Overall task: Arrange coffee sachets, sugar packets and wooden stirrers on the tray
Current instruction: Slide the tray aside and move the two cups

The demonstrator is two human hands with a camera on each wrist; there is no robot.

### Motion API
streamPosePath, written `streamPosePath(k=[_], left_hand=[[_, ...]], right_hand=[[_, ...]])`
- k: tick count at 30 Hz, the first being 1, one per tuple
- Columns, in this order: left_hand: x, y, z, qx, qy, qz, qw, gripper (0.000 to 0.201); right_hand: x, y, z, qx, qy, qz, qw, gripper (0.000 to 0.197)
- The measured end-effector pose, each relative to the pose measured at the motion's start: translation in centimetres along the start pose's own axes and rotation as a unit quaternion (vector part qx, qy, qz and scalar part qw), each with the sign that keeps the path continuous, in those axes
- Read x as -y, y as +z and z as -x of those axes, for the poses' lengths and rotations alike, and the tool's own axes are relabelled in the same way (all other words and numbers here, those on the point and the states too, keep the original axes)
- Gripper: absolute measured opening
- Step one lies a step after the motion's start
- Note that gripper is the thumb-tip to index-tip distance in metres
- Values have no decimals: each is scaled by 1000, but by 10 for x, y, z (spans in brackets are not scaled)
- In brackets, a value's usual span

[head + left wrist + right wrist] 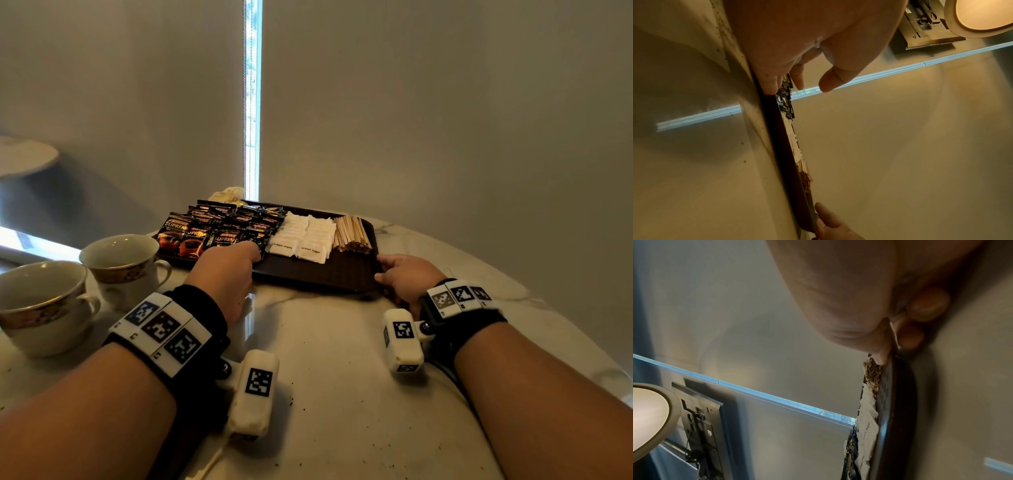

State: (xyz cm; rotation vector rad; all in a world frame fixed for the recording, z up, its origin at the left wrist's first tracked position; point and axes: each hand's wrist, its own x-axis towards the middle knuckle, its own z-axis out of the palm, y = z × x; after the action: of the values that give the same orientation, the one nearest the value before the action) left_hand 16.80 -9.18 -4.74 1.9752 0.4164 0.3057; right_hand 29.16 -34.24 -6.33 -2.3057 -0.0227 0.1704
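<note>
A dark brown tray (325, 274) lies on the marble table. It holds black coffee sachets (202, 233) on the left, white brown-sugar packets (305, 236) in the middle and a bundle of wooden stirrers (351, 231) on the right. My left hand (250, 251) reaches over the near rim. In the left wrist view one finger rests on the tray rim (777, 129), another touches a sachet (786, 104), and the thumb is free. My right hand (394, 274) grips the tray's near right corner, thumb on top beside the stirrers (872, 374), fingers (927, 305) curled beneath.
Two gold-rimmed cups (126, 263) (41, 301) stand close to my left wrist. A pale crumpled wrapper (227, 195) lies behind the tray, against the blind. The table (325, 359) curves away at the right. A small round table (24, 154) is at the far left.
</note>
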Motion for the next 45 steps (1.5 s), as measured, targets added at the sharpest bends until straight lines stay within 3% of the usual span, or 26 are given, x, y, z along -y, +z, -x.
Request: streamPosePath(k=[1,4,16,21,27,33,35,36,37,38,40,42,45], left_hand=[[-2,-2,-3,-6,-36,13,999,44],[3,0,-8,1,3,-27,1000,47],[9,6,-9,-20,-5,56,998,45],[3,5,-7,-5,-54,113,992,57],[13,2,-11,1,-71,-2,997,55],[10,5,-17,-9,-121,213,969,56],[5,5,-7,-14,-106,150,983,50],[-1,4,3,-15,-96,174,980,45],[-9,0,8,-1,-102,263,959,36],[-13,-5,10,-4,-70,299,952,25],[-20,-13,10,-27,-91,368,925,14],[-25,-25,14,-33,-84,402,911,14],[-22,-42,34,-66,-65,391,916,15]], right_hand=[[0,2,-1,-2,5,-28,1000,58],[-3,5,-5,-9,11,-57,998,61],[-7,5,0,-24,20,-88,996,45],[-5,4,7,-12,34,-125,992,46],[1,4,14,-24,37,-96,994,40],[5,4,22,-11,33,-72,997,42],[4,0,26,-17,19,-45,999,38],[5,-2,29,-32,7,-28,999,35],[7,-7,31,-57,-6,-10,998,32],[11,-11,35,-85,-20,0,996,29],[25,-18,45,-119,-43,-41,991,24],[47,-12,60,-85,-53,-126,987,22],[83,19,87,39,-59,-250,966,26]])
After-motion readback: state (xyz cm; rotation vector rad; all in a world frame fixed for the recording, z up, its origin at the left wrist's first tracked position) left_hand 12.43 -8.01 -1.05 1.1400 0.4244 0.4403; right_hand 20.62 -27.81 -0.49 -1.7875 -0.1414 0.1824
